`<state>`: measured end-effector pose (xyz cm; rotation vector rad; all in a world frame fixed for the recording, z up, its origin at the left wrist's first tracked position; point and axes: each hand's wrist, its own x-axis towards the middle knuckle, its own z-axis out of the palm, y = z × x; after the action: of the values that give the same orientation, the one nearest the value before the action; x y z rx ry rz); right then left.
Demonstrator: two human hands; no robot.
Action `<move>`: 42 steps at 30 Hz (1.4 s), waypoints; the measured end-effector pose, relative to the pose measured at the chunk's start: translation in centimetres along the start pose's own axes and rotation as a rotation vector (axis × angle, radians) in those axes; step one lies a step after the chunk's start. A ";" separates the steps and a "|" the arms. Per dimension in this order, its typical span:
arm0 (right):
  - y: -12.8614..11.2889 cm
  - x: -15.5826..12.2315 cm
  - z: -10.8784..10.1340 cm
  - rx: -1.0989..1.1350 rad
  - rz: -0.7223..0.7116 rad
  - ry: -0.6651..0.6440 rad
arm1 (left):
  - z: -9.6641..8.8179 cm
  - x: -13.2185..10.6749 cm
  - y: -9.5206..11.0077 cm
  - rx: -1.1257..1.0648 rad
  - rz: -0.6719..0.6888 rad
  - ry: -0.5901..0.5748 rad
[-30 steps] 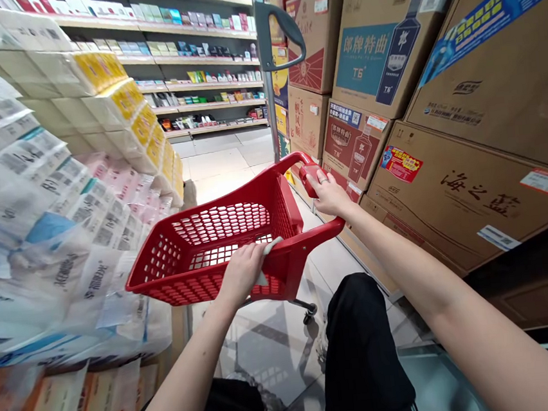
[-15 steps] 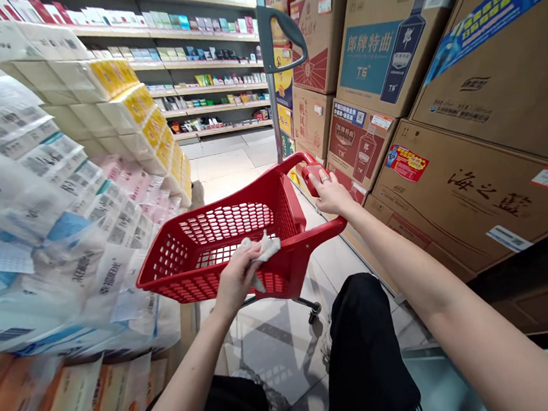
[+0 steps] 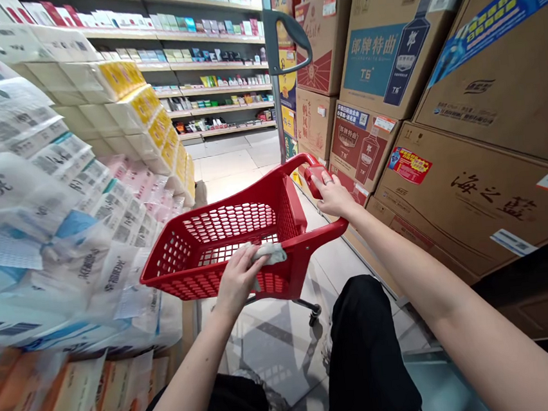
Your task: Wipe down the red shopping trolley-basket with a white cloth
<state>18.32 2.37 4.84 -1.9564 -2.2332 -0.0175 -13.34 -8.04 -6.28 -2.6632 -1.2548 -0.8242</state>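
A red plastic basket cart with a mesh-like perforated body stands in front of me on small castors. My left hand is over its near rim, pressing a crumpled pale grey cloth against the red plastic. My right hand closes around the cart's long red handle at its far right end. Nothing lies in the basket that I can see.
Plastic-wrapped tissue packs are stacked high on the left. Cardboard liquor cartons wall the right side. Store shelves stand ahead beyond a tiled floor. A grey handle sits on a metal pole. My black-trousered legs are below.
The cloth has gone from a thin strip under my left fingers to a crumpled wad on the rim. The cart and shelves sit slightly further right in view.
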 end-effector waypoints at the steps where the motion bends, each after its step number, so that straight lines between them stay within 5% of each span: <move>1: 0.0 0.0 0.0 0.000 0.000 -0.001 | -0.3 -0.6 -1.0 -0.004 -0.005 -0.009; 4: -0.2 0.0 -0.1 -0.005 0.005 -0.011 | -1.1 -1.8 -3.4 -0.007 -0.062 -0.016; 7: -0.4 0.0 -0.2 -0.012 0.008 -0.013 | -1.6 -1.9 -3.6 0.015 -0.105 -0.006; 15: -0.3 0.1 -0.1 -0.056 -0.014 -0.018 | 0.3 3.0 2.4 -0.036 -0.080 0.058; 19: 0.1 0.2 0.0 -0.061 -0.028 -0.009 | 1.9 5.0 3.5 -0.002 -0.021 0.065; 22: 0.3 0.3 0.0 -0.044 -0.034 0.002 | 2.0 4.3 1.9 0.073 0.017 0.023; 28: 0.2 0.6 0.1 -0.028 -0.014 0.001 | 0.1 -0.2 -4.5 0.237 -0.092 -0.084; 31: 0.1 0.6 0.1 -0.039 -0.028 0.002 | -0.2 -1.3 -5.6 0.288 -0.121 -0.103; 36: -0.1 0.6 0.2 -0.081 -0.020 -0.022 | 0.0 -0.7 -4.0 0.333 -0.141 -0.088; 42: -0.4 0.4 0.2 -0.083 -0.005 -0.026 | 0.9 2.7 0.0 0.323 -0.069 -0.131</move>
<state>17.81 2.78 4.71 -2.0035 -2.2891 -0.0874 -11.54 -5.86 -5.70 -2.4580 -1.3812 -0.4154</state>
